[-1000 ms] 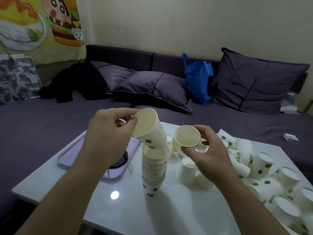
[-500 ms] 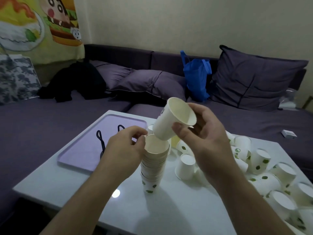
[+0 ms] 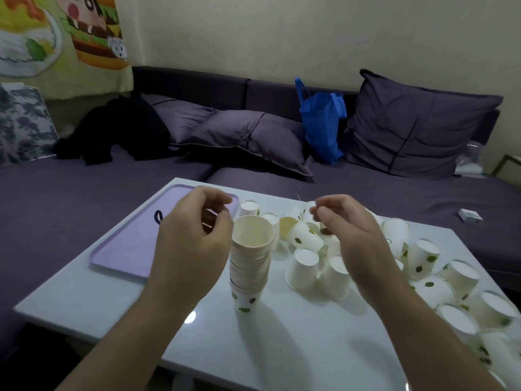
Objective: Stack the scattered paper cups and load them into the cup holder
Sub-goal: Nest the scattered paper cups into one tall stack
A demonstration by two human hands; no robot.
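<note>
Left hand (image 3: 194,235) hovers just left of the stack's rim, fingers loosely curled, holding nothing; right hand (image 3: 352,235) hangs above the loose cups, likewise relaxed and empty. White bench (image 3: 282,348) carries one lilac tray (image 3: 127,249) at left, one upright stack of nested cups (image 3: 251,261) at centre, and scattered cups (image 3: 451,283) to the right, mostly upside down, too overlapped to count exactly.

White tabletop (image 3: 282,348) carries a cup stack (image 3: 249,266) upright; lilac tray (image 3: 127,249) left of it, scattered paper cups (image 3: 423,266) right.
</note>
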